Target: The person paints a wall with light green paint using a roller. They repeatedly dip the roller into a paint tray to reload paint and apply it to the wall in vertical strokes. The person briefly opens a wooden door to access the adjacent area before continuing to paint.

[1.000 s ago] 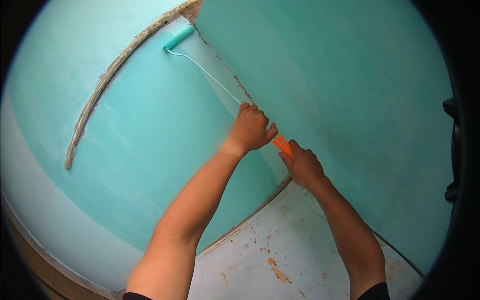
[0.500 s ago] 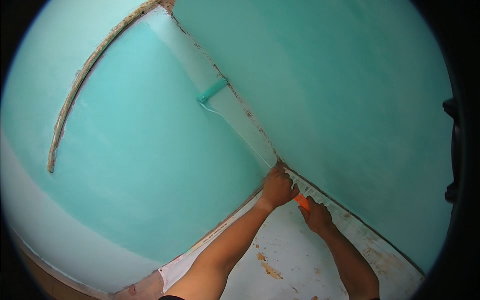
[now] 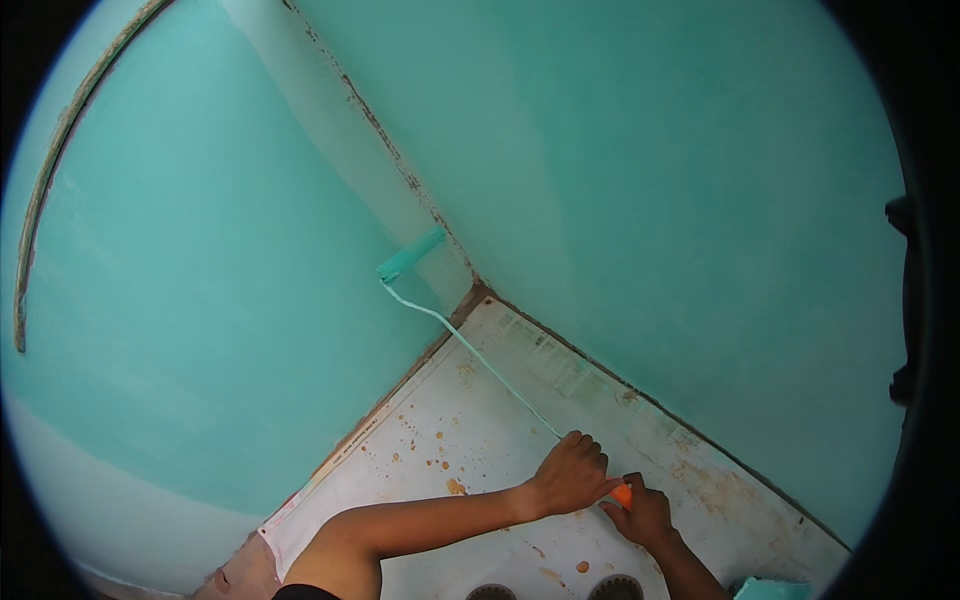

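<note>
Paint roller: the paint roller (image 3: 412, 253) is set against the left wall (image 3: 200, 250), low on the pale band (image 3: 310, 95), its far end almost at the corner seam (image 3: 385, 140).
Change, roller: carried down the band; 1.0 s ago it was seen near the top, 0.5 s ago about midway.
Left hand: the wire rod (image 3: 490, 365) is gripped low by the left hand (image 3: 572, 475), fingers curled round it.
Right hand: the orange handle (image 3: 621, 495) is enclosed by the right hand (image 3: 645, 512), fingers wrapped; mostly hidden.
Change, hands: both brought lower in view, now over the stained pale sheet (image 3: 390, 475).
Change, view: tilted down; more of the sheet is shown, and the bent strip (image 3: 75, 110) is pushed to the left rim.
Bottom edge: a teal-topped object (image 3: 770, 588) and two dark rounded shapes (image 3: 492, 592) are newly shown, too cut off to be identified.
Right wall: the right wall (image 3: 680, 200) is covered in teal.
</note>
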The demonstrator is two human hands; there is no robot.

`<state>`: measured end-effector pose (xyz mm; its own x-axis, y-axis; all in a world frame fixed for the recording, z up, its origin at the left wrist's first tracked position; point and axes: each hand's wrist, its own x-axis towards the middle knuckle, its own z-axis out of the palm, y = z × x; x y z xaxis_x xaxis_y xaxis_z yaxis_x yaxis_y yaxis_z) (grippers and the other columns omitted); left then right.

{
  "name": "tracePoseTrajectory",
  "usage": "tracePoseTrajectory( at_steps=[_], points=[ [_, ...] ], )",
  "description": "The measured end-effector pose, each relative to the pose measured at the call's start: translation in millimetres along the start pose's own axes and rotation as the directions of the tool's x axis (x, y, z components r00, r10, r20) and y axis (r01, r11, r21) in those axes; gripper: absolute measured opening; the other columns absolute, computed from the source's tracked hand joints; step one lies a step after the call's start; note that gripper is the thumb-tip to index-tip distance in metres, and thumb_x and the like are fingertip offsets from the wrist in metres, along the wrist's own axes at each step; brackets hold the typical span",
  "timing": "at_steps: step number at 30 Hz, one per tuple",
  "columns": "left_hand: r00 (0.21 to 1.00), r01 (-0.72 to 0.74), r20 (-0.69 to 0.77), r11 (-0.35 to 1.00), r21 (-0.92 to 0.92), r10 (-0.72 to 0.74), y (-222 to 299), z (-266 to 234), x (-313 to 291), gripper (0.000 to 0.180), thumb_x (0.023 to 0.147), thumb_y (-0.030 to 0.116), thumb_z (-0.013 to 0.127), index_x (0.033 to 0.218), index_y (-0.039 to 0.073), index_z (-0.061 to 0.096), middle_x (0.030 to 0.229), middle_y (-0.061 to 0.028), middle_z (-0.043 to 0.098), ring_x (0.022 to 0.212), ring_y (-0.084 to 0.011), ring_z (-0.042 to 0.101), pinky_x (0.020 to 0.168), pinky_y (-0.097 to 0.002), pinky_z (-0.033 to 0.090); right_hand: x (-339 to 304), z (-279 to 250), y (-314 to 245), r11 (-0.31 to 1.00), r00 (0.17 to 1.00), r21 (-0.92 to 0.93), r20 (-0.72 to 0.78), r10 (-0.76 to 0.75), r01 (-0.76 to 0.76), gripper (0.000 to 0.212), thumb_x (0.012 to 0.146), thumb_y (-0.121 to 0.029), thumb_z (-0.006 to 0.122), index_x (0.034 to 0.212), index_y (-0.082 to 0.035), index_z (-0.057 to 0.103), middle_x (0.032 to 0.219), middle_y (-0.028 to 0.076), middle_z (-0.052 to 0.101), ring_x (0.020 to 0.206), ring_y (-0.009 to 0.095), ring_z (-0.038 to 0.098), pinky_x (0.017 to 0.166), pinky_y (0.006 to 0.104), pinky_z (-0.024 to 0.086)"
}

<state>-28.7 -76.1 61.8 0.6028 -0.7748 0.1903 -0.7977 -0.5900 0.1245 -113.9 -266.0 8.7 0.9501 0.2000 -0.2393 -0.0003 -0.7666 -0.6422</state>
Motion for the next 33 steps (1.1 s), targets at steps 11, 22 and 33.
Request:
tracePoseTrajectory(
  at_steps=[11,22,33],
  points=[
    [0.845,-0.512,-0.009,0.803,-0.305,0.535,194.4,-57.4,14.4,0.014,0.074,0.021,0.066,0.073,0.009,0.06,0.065,-0.0008,0.053,0.06,-0.015,0.052,0.056,-0.0302,0.037,-251.9,-30.0,-33.5,0.938,0.897,0.242,-0.307,0.317,-0.249,0.039,0.078,-0.012,0.072,0.11,-0.001,0.052,0.078,0.015,0.062,0.062,0.037,0.063,0.054,0.0391,0.051],
    [0.368,-0.751,-0.321,0.075,-0.656,0.873,379.4,-38.4,-62.2,0.016,0.078,0.018,0.063,0.085,0.004,0.061,0.078,-0.0054,0.061,0.072,-0.02,0.06,0.066,-0.0311,0.046,-458.7,55.7,-129.3,0.511,0.257,0.467,-0.504,0.824,-0.722,0.006,0.088,-0.005,0.062,0.089,0.001,0.061,0.069,0.018,0.061,0.055,0.029,0.058,0.053,0.0388,0.047],
    [-0.248,-0.785,0.131,-0.12,-0.607,0.96,403.2,-5.9,-88.1,0.016,0.071,0.016,0.073,0.084,0.008,0.073,0.091,-0.0113,0.073,0.086,-0.0272,0.07,0.078,-0.0404,0.049,-639.8,106.9,-143.1,0.162,-0.008,0.665,-0.244,0.97,-0.729,0.039,0.103,-0.027,0.047,0.075,-0.003,0.059,0.054,-0.002,0.045,0.05,0.006,0.041,0.048,0.0268,0.034]
  ],
)
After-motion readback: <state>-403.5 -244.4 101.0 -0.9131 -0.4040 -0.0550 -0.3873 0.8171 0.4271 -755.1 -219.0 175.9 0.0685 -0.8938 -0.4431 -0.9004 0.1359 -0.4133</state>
